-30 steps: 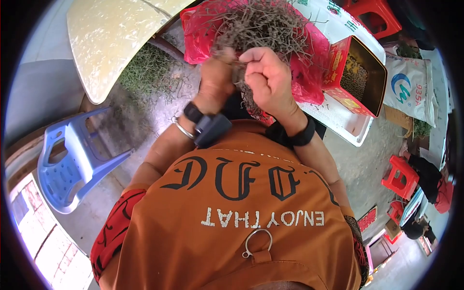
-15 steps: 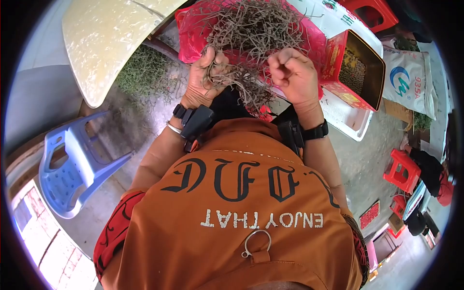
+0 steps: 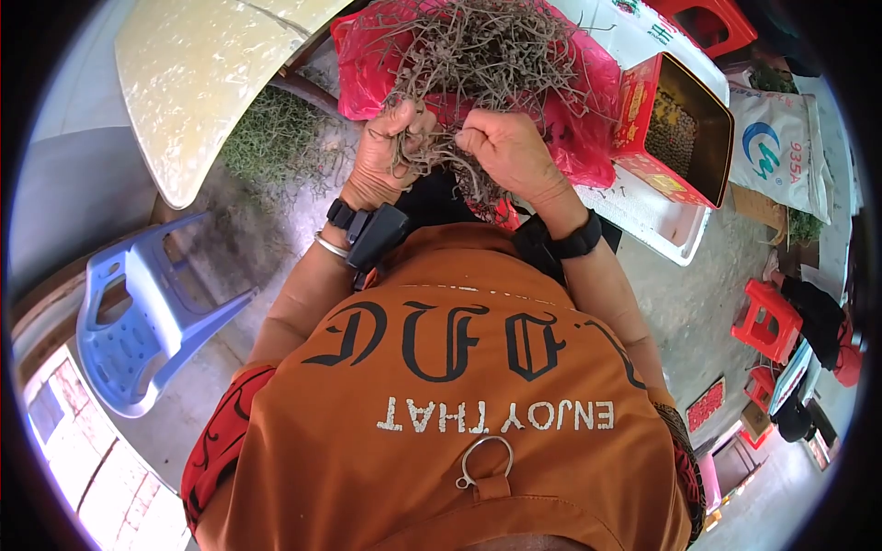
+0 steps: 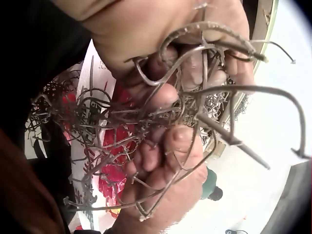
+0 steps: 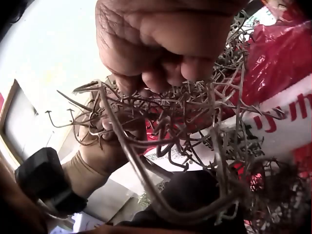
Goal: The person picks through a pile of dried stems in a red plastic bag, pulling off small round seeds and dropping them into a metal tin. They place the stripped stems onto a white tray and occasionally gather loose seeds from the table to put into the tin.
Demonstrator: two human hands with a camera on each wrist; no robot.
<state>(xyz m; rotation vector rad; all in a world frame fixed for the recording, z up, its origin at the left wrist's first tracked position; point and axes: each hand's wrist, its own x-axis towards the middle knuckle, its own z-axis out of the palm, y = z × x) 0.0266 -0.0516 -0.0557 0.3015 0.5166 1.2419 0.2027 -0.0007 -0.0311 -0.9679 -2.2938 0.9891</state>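
A tangle of dry brown stems (image 3: 441,158) hangs between the two hands in front of the orange shirt. The left hand (image 3: 384,156) grips the tangle, its fingers curled round the stems. From the other side the right hand (image 3: 516,158) pinches stems with thumb and curled fingers, close to the left, as the left wrist view also shows at the stems (image 4: 195,109). Beyond both hands, a large heap of similar stems (image 3: 491,55) lies on a pink plastic bag (image 3: 363,78).
Right of the bag, a red box (image 3: 675,129) holding small round pieces stands on a white foam tray (image 3: 684,241). Green stems (image 3: 276,138) lie on the floor beside a pale table (image 3: 202,83). A blue chair (image 3: 138,321) is at left, red stools (image 3: 767,321) at right.
The right hand first moved away to the right, then came back left to the stems and took hold of them. The left hand moved slightly left and keeps its grip.
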